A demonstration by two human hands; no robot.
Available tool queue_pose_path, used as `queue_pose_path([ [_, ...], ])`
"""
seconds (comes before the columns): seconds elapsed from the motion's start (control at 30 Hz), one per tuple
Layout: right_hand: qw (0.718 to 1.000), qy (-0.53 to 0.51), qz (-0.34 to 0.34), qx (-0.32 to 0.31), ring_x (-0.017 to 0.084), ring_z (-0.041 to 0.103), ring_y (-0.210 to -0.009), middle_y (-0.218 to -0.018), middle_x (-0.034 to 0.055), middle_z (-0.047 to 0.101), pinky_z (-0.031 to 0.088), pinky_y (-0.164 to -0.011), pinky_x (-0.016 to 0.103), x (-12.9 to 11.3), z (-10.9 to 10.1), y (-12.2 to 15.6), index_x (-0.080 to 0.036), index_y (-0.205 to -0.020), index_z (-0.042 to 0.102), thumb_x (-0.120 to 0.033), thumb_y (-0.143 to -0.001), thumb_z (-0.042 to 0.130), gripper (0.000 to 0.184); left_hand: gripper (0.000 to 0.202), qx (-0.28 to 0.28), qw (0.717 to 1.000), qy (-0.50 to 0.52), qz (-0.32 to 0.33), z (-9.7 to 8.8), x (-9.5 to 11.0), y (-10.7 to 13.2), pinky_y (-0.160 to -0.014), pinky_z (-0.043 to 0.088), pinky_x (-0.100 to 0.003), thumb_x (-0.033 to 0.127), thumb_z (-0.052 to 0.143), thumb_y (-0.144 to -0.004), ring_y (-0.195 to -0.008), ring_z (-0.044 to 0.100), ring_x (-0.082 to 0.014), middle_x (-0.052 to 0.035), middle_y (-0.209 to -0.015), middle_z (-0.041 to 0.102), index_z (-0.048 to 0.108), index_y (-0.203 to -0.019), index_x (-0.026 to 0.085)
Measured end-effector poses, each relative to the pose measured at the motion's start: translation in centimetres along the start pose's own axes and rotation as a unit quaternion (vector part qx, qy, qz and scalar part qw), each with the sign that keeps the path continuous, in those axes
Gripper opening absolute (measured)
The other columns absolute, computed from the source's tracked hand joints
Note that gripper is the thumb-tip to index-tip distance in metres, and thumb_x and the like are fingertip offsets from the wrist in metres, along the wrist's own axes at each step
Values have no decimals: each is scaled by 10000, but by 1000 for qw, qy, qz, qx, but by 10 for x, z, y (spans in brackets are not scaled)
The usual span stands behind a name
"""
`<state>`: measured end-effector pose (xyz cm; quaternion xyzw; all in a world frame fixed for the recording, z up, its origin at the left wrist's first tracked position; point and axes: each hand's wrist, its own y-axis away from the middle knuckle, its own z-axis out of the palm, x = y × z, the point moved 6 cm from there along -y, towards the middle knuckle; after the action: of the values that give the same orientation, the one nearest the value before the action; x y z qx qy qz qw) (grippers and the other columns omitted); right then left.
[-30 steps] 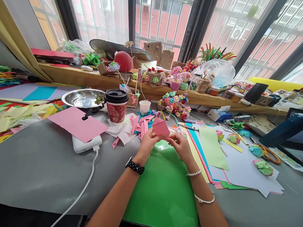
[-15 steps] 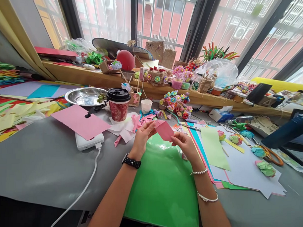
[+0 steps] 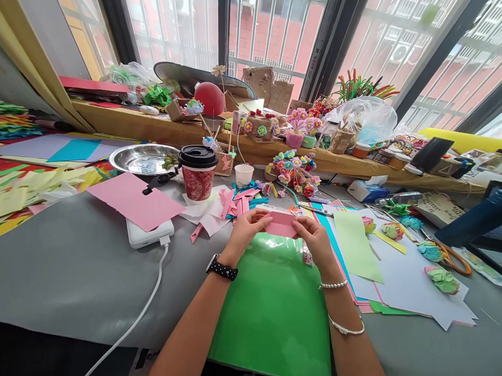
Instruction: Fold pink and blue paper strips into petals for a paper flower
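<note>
The person sits at the grey table (image 3: 87, 275) and has both hands busy with one small piece of folded pink paper (image 3: 281, 226). The left hand (image 3: 245, 233) is grasping its left end between the thumb and the fingers, and the right hand (image 3: 315, 240) is grasping its right end in the same manner, so the paper is stretched sideways between them. It is at the far end of a shiny green mat (image 3: 271, 315); whether it touches the mat, I cannot tell from here. On the left wrist there is a black watch strap (image 3: 222, 270) with white dots, and on the right wrist a beaded bracelet (image 3: 333, 285).

Just beyond the left hand lie pink paper strips (image 3: 239, 203) in a loose heap, next to some crumpled white tissue (image 3: 211, 215). Behind them stand a small white cup (image 3: 243, 177) and, more to the left, a red patterned cup (image 3: 197, 182) with a black lid. A larger pink sheet (image 3: 135, 200) rests upon a white box (image 3: 150, 237), to which a white cable (image 3: 158, 278) is connected.

To the right of the right hand, a light green sheet (image 3: 358, 249) lies over white sheets (image 3: 412, 284). On and near these sheets are several paper flowers (image 3: 442, 279), and also scissors (image 3: 458, 262) with an orange handle.
</note>
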<state>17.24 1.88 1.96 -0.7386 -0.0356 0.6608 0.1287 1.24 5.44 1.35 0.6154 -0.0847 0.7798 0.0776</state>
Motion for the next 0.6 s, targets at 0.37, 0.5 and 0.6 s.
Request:
queue_pose_path([
  [0.37, 1000, 3, 10, -28, 129, 563, -614, -709, 23, 607, 481, -533, 240, 1, 2, 1, -162, -774, 612, -385, -683, 595, 242, 114, 9, 996, -69, 63, -1, 8, 0, -679, 454, -247, 248, 649, -600, -804, 586, -182, -37, -819, 678, 682, -686, 182],
  [0.5, 999, 4, 5, -32, 133, 572, -620, -773, 30, 624, 502, -537, 260, -1, 2, 1, -171, -821, 621, -369, -674, 606, 246, 63, 10, 996, -72, 60, 1, 11, 3, -614, 461, -234, 228, 650, -584, -758, 586, -179, -18, -731, 681, 689, -624, 198],
  [0.6, 999, 5, 2, -40, 136, 573, -642, -840, 36, 632, 523, -545, 279, -1, 3, 2, -180, -875, 626, -342, -674, 607, 258, 56, 16, 995, -82, 58, 1, 11, 2, -566, 460, -226, 222, 650, -577, -722, 585, -173, -13, -714, 682, 691, -612, 206],
])
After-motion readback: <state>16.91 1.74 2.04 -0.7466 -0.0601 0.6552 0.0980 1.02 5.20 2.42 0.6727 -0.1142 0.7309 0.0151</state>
